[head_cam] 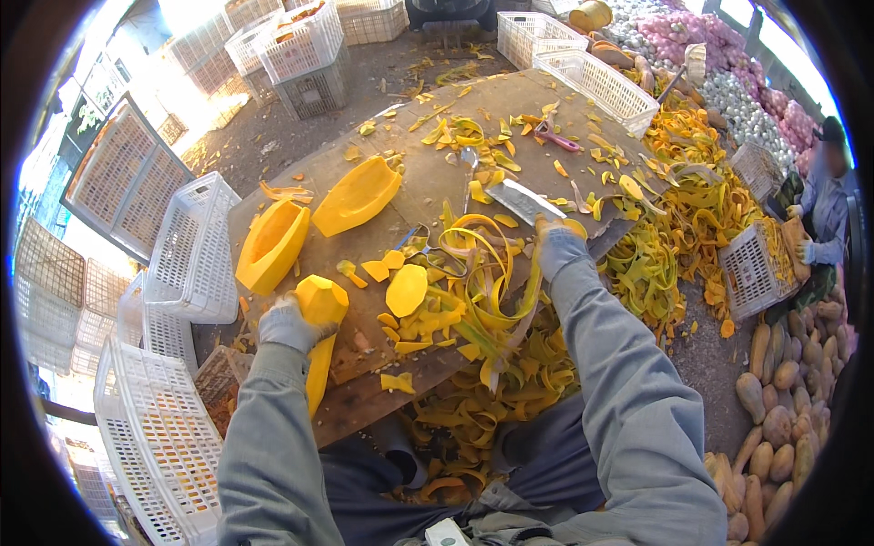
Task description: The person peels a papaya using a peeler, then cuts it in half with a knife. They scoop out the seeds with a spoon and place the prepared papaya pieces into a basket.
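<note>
My left hand (290, 326), in a pale work glove, holds a peeled orange-yellow squash (321, 300) at the table's near left edge. My gloved right hand (556, 246) grips a broad-bladed knife (524, 202), its blade pointing up and left over the table. Two hollowed squash halves, one upright at an angle (274, 247) and one farther back (357, 196), lie beyond my left hand. Cut yellow pieces (407, 290) and long peel strips (505, 273) lie between my hands. A peeler with a pink handle (558, 138) rests near the back right.
The wooden table (423, 170) bears scattered scraps. White plastic crates (193, 249) stand at the left, another (597, 85) behind the table. Peel heaps (689, 205) lie at the right. A person (827, 194) sits at the far right, near piled whole squashes (778, 423).
</note>
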A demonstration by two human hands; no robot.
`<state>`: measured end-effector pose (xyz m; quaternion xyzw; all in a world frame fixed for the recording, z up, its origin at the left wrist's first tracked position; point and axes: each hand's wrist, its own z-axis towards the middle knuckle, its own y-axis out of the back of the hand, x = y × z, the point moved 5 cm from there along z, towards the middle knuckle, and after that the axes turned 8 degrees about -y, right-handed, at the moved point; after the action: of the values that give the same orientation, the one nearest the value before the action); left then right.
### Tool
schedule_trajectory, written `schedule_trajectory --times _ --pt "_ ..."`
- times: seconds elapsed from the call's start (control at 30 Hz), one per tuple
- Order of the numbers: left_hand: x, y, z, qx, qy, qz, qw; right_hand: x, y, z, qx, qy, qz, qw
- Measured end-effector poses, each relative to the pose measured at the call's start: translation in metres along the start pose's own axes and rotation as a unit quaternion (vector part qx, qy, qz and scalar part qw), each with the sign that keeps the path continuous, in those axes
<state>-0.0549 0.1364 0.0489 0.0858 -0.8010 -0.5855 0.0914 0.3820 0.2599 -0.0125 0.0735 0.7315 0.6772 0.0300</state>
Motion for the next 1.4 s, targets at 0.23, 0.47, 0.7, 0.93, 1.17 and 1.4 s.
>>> schedule_trajectory --times 0.23,0.47,0.7,0.93,1.17,1.4 --pt "-0.014 -0.034 0.000 -0.059 0.020 0.096 0.993 0.028 -0.005 -0.004 -0.051 0.037 0.013 0.998" --pt "-0.040 -0.037 -0.013 -0.098 0.017 0.069 0.993 0.089 -0.006 -0.006 0.033 0.075 0.110 0.991" --pt "-0.037 -0.041 -0.011 -0.109 -0.002 0.039 0.993 0.096 -0.024 0.006 0.109 0.118 0.006 0.987" --pt "-0.032 -0.039 -0.022 -0.147 -0.019 0.038 0.988 0.060 -0.026 -0.016 0.149 0.140 -0.040 0.978" --pt "-0.012 -0.029 -0.023 -0.046 0.040 -0.060 0.996 0.000 -0.007 -0.074 0.237 0.254 -0.222 0.911" --pt "0.022 -0.029 -0.020 -0.086 -0.008 -0.104 0.991 0.114 0.043 -0.093 -0.052 0.378 -0.005 0.924"
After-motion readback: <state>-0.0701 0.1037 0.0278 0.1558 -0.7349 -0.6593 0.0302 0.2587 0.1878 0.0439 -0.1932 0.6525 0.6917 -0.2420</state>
